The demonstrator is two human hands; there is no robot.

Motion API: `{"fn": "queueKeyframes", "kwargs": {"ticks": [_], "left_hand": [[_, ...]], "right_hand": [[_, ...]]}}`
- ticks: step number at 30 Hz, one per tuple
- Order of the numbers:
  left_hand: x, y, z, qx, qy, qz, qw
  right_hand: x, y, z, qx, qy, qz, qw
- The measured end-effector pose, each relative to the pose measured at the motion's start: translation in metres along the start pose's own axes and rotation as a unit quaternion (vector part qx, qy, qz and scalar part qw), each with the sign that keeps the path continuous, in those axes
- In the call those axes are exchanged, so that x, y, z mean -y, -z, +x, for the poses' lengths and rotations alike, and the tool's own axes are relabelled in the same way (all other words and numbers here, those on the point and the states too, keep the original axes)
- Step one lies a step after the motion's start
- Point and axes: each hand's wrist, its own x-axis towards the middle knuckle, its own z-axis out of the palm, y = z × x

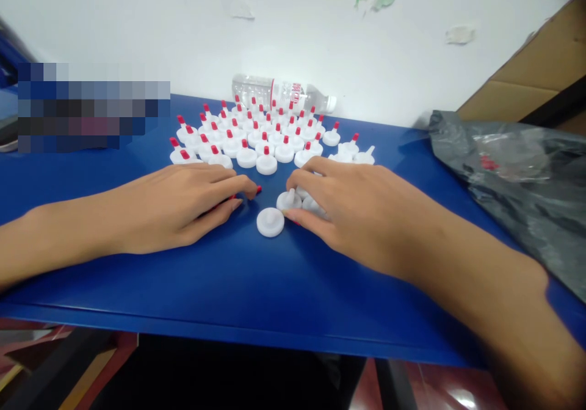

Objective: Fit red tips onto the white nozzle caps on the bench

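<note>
On the blue table [274,288] my left hand [183,205] is curled, palm down. A small red tip cap [259,189] shows at its fingertips, and more red shows beneath the fingers. My right hand [357,208] bends over a few white nozzle lids without red tips; its thumb and index finger close around one white nozzle lid [289,200]. A bit of red peeks out under that thumb. Between the hands, nearer to me, lies a single white lid [270,222], nozzle up. Beyond the hands stand several white lids with red tips [266,161], packed in rows.
A clear plastic bottle [284,93] lies on its side against the white wall [183,25]. At the right are a grey plastic bag [517,196], with a clear bag holding red bits on it, and a cardboard box [526,80]. A blurred patch covers the far left.
</note>
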Motion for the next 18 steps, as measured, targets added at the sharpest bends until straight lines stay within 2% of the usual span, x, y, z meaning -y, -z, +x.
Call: {"fn": "queueKeyframes", "kwargs": {"ticks": [9, 18], "left_hand": [[-0.0090, 0.0075, 0.0007, 0.020, 0.015, 0.010, 1.000], [-0.0011, 0.0020, 0.0006, 0.006, 0.000, 0.005, 1.000]], "right_hand": [[-0.0006, -0.0010, 0.0004, 0.004, 0.004, -0.010, 1.000], [0.0001, -0.0011, 0.0005, -0.002, -0.001, -0.007, 1.000]]}}
